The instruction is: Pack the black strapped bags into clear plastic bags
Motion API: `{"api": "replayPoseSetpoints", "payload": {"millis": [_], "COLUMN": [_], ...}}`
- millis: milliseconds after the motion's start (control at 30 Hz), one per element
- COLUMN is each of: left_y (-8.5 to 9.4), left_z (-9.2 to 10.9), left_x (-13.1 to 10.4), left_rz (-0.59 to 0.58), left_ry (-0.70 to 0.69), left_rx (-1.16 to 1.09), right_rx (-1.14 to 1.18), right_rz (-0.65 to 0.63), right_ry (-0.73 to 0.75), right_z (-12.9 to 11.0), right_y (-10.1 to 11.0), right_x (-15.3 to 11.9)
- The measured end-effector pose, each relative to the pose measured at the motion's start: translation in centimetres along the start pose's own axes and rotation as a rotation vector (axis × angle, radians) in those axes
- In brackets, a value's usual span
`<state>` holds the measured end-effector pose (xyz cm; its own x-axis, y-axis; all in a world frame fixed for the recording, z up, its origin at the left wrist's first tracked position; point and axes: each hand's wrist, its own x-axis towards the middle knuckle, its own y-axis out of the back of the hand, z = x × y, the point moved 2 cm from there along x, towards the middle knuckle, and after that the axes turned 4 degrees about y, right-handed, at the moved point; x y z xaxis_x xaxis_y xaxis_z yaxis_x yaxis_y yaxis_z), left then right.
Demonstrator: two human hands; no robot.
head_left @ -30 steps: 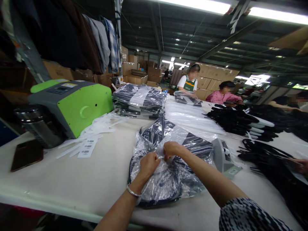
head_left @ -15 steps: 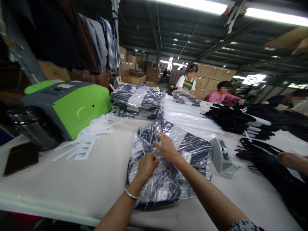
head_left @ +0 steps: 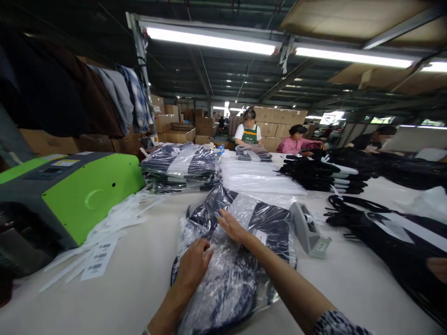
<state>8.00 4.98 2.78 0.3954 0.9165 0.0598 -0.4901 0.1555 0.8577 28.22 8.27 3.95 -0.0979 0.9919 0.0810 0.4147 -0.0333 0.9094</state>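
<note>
A dark garment in a clear plastic bag [head_left: 272,218] lies on the pale table in front of me, with crumpled film over its near part. My left hand [head_left: 196,261] rests on the left side of the bag, its fingers bent but apart. Higher up, my right hand [head_left: 232,226] lies on the film with fingers stretched toward the upper left. Neither hand visibly grips anything. Just right of the bag stands a grey tape dispenser [head_left: 309,230].
Bagged garments [head_left: 181,163] are stacked beyond. A green and grey machine [head_left: 94,195] stands left, beside paper labels [head_left: 99,256]. White plastic bags [head_left: 258,177] and black garments [head_left: 321,172] lie farther back. Several people work beyond; another person's hand [head_left: 438,269] is at the right edge.
The view has tilted upward and turned right. My left hand has loosened from a closed shape and its fingers have spread somewhat. My right hand stays on the bag.
</note>
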Motion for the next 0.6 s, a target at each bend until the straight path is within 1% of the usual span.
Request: {"api": "replayPoseSetpoints", "payload": {"millis": [67,100,167,233,300,400,500,600], "left_y": [0.5,0.6,0.6,0.6,0.5,0.0,-0.8,-0.7], "left_z": [-1.0,-1.5,-2.2,-2.8,-3.2,-4.1,-4.8,-4.5], "left_x": [0.3,0.8,2.5,4.9,7.2,9.8,10.7,10.7], "left_rz": [0.119,0.159,0.177,0.16,0.126,0.022,-0.072,-0.106], "left_ry": [-0.106,-0.144,-0.164,-0.144,-0.109,-0.036,0.014,0.027], "left_rx": [0.109,0.173,0.279,0.349,0.381,0.363,0.328,0.312], "right_rx": [-0.007,-0.028,-0.101,-0.184,-0.239,-0.258,-0.227,-0.184], "right_rz": [0.048,0.069,0.094,0.092,0.077,0.055,0.051,0.08], "right_ry": [-0.018,-0.026,-0.05,-0.096,-0.16,-0.231,-0.245,-0.243], "right_z": [1.3,2.0,3.8,5.8,8.0,10.8,12.5,13.3], "right_y": [2.0,2.8,4.0,4.2,3.6,1.9,0.2,-0.9], "right_x": [-0.6,-1.1,-2.3,-3.6,-4.6,-5.6,-6.0,-5.9]}}
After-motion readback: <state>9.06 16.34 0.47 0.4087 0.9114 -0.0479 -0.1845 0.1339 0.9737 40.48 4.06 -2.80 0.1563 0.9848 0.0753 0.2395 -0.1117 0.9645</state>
